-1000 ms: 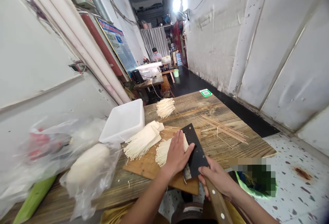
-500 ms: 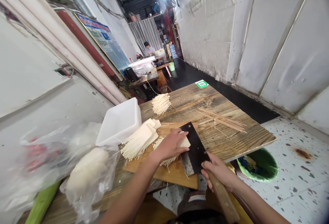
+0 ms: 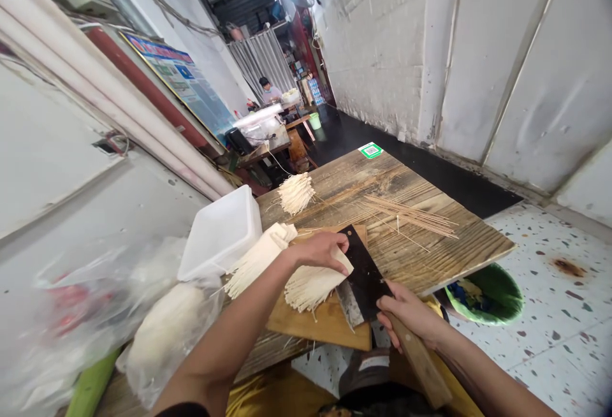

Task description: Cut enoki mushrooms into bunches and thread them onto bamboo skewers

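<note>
The person stands at the near end of a rough wooden table [image 3: 444, 251], both arms reaching in over a cutting board [image 3: 329, 328] that sits at the table's near edge and juts slightly past it. The left hand [image 3: 322, 250] is closed over the thick end of a mushroom bundle [image 3: 308, 288], fingers curled down on top of it, while the thin pale strands fan out toward the person over the board. Just to the right of it, the right hand [image 3: 406, 316] is wrapped tight around the wooden handle of a cleaver [image 3: 364, 273]. Its dark blade lies across the board with its flat side up, touching the cut end of the bundle under the left fingertips. A second bundle [image 3: 255, 257] lies at the board's left side, its strands pointing the same way, and just beyond it stands a white tub [image 3: 217, 232]. Further up the table a third bunch [image 3: 296, 192] lies alone, well apart from the board, and a loose sheaf of bamboo skewers [image 3: 414, 218] is spread over the planks on the right. Clear plastic bags [image 3: 162, 334] are heaped at the left end. On the floor, under the table's right corner, sits a green basin [image 3: 485, 289]. Far down the passage another person [image 3: 269, 90] sits at a table.
</note>
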A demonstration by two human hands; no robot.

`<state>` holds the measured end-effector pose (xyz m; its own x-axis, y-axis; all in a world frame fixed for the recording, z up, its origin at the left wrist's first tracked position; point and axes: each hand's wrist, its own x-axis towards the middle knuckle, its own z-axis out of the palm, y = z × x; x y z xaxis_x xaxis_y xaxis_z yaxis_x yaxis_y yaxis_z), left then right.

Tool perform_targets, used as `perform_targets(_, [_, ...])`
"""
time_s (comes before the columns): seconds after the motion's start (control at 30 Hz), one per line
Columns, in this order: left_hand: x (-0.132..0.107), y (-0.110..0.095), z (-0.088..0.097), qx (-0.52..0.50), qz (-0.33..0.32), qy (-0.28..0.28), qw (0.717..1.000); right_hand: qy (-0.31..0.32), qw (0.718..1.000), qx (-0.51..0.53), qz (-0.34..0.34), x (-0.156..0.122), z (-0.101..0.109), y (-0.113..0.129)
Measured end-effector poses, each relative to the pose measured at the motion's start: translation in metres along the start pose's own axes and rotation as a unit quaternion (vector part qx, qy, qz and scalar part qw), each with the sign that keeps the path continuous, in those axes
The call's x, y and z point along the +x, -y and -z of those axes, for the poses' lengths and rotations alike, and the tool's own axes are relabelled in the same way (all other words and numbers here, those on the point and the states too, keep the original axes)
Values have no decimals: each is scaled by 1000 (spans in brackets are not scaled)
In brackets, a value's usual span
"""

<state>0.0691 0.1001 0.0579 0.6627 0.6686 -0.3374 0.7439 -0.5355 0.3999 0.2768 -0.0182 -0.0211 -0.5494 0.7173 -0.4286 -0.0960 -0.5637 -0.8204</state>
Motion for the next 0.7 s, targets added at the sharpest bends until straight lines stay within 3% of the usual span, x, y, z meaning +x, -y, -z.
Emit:
perform_targets(0.13, [8, 4, 12, -19, -33, 94, 995, 6, 1000, 3, -9, 1, 0, 0])
perform_targets(0.27, [19, 10, 13, -37, -29, 144, 988, 7, 1000, 3, -5, 1, 2, 0])
perform_targets(0.7, [13, 13, 18, -90, 2, 154, 984, 1, 1000, -20, 3, 3, 2, -7])
